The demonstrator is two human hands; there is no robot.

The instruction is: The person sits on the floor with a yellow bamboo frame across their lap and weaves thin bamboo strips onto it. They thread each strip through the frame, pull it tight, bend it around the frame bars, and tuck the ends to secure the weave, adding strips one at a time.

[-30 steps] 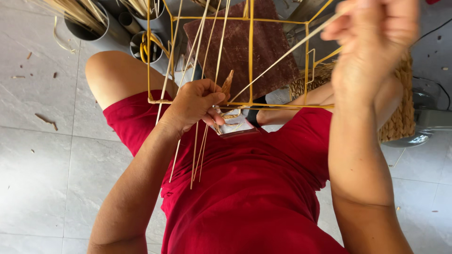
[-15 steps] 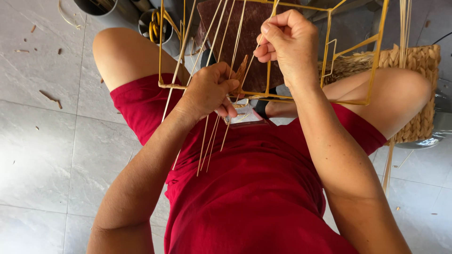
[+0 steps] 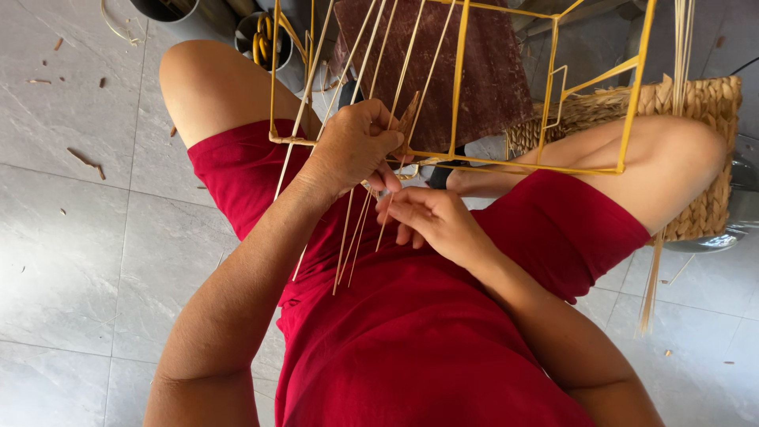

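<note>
Yellow wire frame [image 3: 466, 87]: box-shaped, open-sided, resting across the seated person's lap, its lower rail running from the left thigh to the right knee. Thin pale cane strands [image 3: 356, 229]: a bundle running down through the frame, loose ends hanging over the red shorts [image 3: 427, 332] below the lower rail.

Left hand [image 3: 354, 149]: on the frame's lower rail near its left corner, fingers curled shut around the rail and the strands crossing it.

Right hand [image 3: 431, 221]: just below the rail and just beside the left hand, fingers bent together and pinching the lower part of one or two strands; the exact strand cannot be told.

Dark brown board [image 3: 431, 63]: flat, seen behind the frame's bars, beyond the knees.

Woven basket [image 3: 696, 111]: natural straw colour, behind the right knee, at the floor's right edge. A further sheaf of pale cane [image 3: 681, 47] stands upright just before it.

Dark round container [image 3: 265, 39]: beyond the left knee, holding yellow coiled pieces.

Grey tiled floor [image 3: 79, 237]: carries all of the above; small wood-coloured scraps [image 3: 83, 158] scattered toward its left edge.
</note>
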